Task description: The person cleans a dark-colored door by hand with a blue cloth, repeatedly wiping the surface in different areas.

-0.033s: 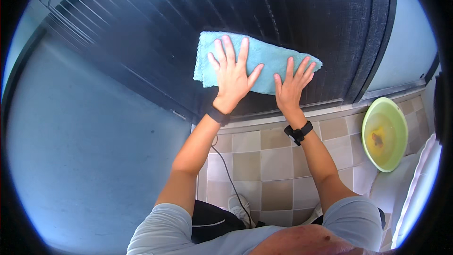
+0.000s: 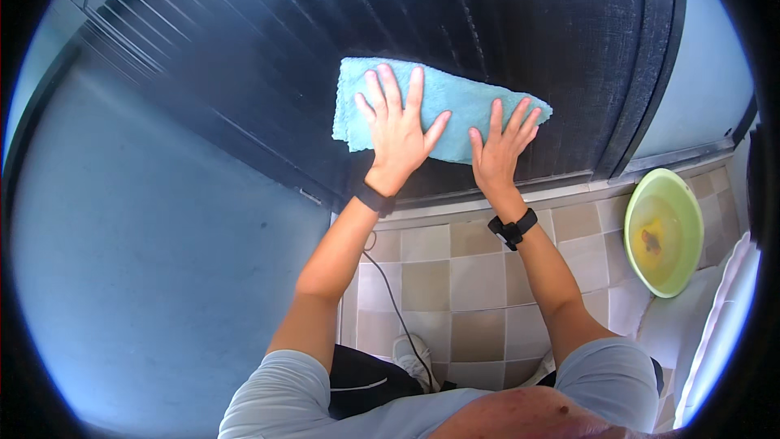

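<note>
A light blue cloth [image 2: 455, 106] lies spread against a dark ribbed door panel [image 2: 528, 16]. My left hand [image 2: 398, 126] presses flat on the cloth's left half, fingers spread and pointing up the panel. On the right part of the cloth rests my right hand [image 2: 501, 146], its fingers also stretched out and apart. Neither hand grips the cloth; both lie on top of it. The cloth's left end shows folded layers, and its right end narrows to a point beyond my right fingers.
A green basin [image 2: 686, 236] with water and something yellowish inside stands on the tiled floor [image 2: 478, 276] at the right. To the left is a large blue-grey panel [image 2: 162, 236]. A thin dark cable [image 2: 394, 297] runs down past my shoe [image 2: 412, 358].
Both hands and the cloth have shifted very slightly down and to the left on the panel. Everything else looks the same.
</note>
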A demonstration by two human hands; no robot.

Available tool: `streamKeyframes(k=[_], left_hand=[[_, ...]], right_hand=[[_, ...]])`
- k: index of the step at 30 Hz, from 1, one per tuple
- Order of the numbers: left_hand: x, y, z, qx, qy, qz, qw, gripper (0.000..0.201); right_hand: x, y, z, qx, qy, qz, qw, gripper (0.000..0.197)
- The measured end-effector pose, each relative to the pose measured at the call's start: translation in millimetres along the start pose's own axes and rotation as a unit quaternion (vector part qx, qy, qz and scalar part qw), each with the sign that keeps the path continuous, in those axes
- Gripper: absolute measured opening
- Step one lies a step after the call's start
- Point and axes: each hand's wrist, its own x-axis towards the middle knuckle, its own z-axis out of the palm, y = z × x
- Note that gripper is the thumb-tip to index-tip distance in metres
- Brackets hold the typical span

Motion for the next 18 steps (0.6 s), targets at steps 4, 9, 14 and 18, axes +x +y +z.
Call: streamKeyframes(k=[4,9,14,18], left_hand=[[-5.2,-26.4,2.3,0.003,0.006,-0.004,1.0,0.09],[13.3,-37.1,-12.5,-0.002,0.012,-0.013,1.0,0.092],[41.7,-30.2,-31.7,-0.03,0.08,-0.075,0.994,0.089],[60.0,-21.8,-41.5,-0.042,0.141,-0.085,0.985,0.087]], right_hand=[[0.0,-19.6,13.7,0.016,-0.026,-0.004,1.0,0.061],[9.4,-44.5,19.1,0.052,-0.043,0.003,0.998,0.064],[40.3,-68.4,11.9,0.065,-0.021,-0.011,0.998,0.065],[70.6,-71.5,-3.3,0.035,0.027,-0.033,0.998,0.063]])
